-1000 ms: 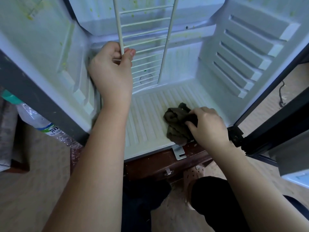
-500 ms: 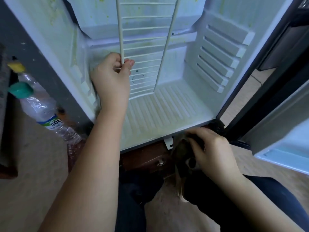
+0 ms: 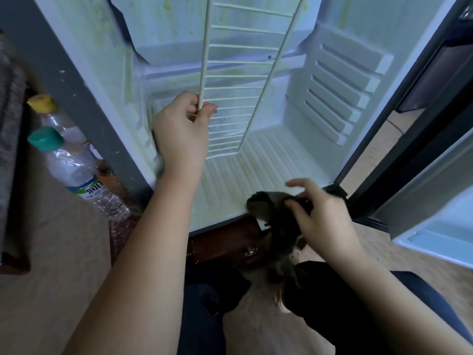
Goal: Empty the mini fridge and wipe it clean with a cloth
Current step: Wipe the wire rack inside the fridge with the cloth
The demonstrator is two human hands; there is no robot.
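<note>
The mini fridge point(image 3: 340, 80) stands open in front of me, its white inside streaked with greenish stains on the back and left walls. My left hand point(image 3: 181, 131) grips the left rail of a white wire shelf point(image 3: 238, 80), which is tilted up on end inside the fridge. My right hand point(image 3: 325, 216) holds a dark olive cloth point(image 3: 268, 208) at the front lip of the ribbed fridge floor point(image 3: 256, 160). Part of the cloth hangs below the fridge's front edge.
The fridge door point(image 3: 435, 201) swings open at the right. Two plastic bottles, one with a green cap point(image 3: 64, 160) and one with a yellow cap point(image 3: 42, 103), lie on the floor left of the fridge. A dark wooden base point(image 3: 225, 242) sits under the fridge. My knees are below.
My right hand pulled the cloth off the fridge floor and down past the front edge, then brought it back up to the lip. My left hand kept hold of the wire shelf.
</note>
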